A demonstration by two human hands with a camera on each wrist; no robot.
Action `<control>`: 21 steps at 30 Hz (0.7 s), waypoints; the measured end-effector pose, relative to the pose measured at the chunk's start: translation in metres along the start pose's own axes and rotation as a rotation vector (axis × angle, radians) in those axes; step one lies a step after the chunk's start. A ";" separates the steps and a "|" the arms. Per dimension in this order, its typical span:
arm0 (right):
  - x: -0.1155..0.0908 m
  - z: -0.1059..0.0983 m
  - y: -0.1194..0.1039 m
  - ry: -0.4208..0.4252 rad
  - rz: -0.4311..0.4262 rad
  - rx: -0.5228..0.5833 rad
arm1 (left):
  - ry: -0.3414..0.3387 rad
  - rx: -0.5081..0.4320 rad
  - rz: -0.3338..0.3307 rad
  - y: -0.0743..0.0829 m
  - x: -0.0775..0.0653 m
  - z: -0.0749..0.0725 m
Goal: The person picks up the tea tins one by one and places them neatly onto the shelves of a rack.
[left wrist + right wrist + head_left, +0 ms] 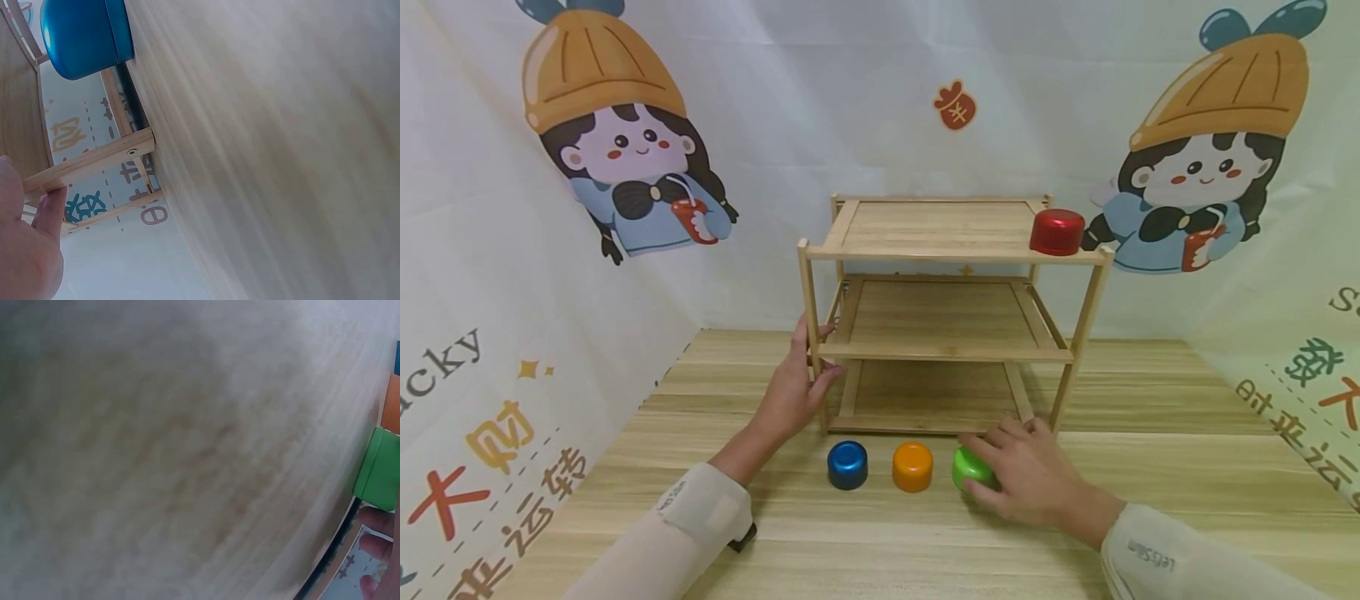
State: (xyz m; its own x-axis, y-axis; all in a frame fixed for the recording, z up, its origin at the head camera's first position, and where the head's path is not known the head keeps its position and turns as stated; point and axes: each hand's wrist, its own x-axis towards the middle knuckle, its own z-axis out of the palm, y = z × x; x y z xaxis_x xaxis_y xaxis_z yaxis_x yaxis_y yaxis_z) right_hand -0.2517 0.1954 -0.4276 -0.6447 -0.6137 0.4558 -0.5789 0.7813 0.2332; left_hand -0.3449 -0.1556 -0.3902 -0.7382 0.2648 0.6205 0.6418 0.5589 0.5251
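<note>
A three-tier wooden shelf [943, 353] stands on the table. My left hand [788, 396] holds its left front post, thumb in front and fingers behind. Just in front of the shelf, my right hand [1037, 477] reaches over a small round green canister [967, 472], pinching it between thumb and fingers; the hand covers its right side. An orange canister [912, 467] and a blue canister [847, 465] sit to its left in a row. In the left wrist view the blue canister [84, 37] shows a seam near its base.
On the shelf's top tier, at the right front corner, rests a red canister [1057, 232]. The wood-grain table [880, 550] extends on both sides of the shelf. Printed white cloth [850, 92] hangs behind and along the sides.
</note>
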 end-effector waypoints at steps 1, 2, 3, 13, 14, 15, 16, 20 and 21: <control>0.000 0.000 0.000 -0.003 -0.001 0.001 | -0.002 0.001 -0.001 0.000 0.000 0.000; 0.000 0.001 -0.001 -0.005 -0.001 0.000 | -0.004 0.000 -0.002 0.000 0.000 0.000; -0.001 0.001 -0.001 -0.008 -0.002 0.002 | -0.005 0.000 -0.003 0.000 0.000 0.000; -0.001 0.001 -0.002 -0.033 0.008 -0.009 | 0.011 -0.004 0.022 0.001 0.000 0.000; 0.000 0.001 -0.003 -0.038 0.010 -0.009 | 0.014 -0.005 0.029 0.001 0.000 0.000; 0.000 0.000 -0.003 -0.044 0.011 -0.009 | 0.016 -0.005 0.033 0.002 0.000 0.000; 0.000 0.000 -0.003 -0.047 0.011 -0.009 | 0.017 -0.004 0.036 0.002 0.000 0.000; 0.000 0.001 -0.004 -0.048 0.008 -0.012 | 0.014 -0.002 0.027 0.002 0.000 0.000; 0.000 0.001 -0.004 -0.047 0.009 -0.013 | 0.012 0.000 0.022 0.001 0.000 0.000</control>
State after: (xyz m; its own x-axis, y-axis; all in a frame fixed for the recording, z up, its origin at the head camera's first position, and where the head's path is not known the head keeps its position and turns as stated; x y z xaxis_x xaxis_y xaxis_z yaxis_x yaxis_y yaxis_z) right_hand -0.2499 0.1924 -0.4297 -0.6728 -0.6113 0.4168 -0.5670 0.7879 0.2403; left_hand -0.3440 -0.1548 -0.3899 -0.7215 0.2676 0.6386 0.6577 0.5530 0.5114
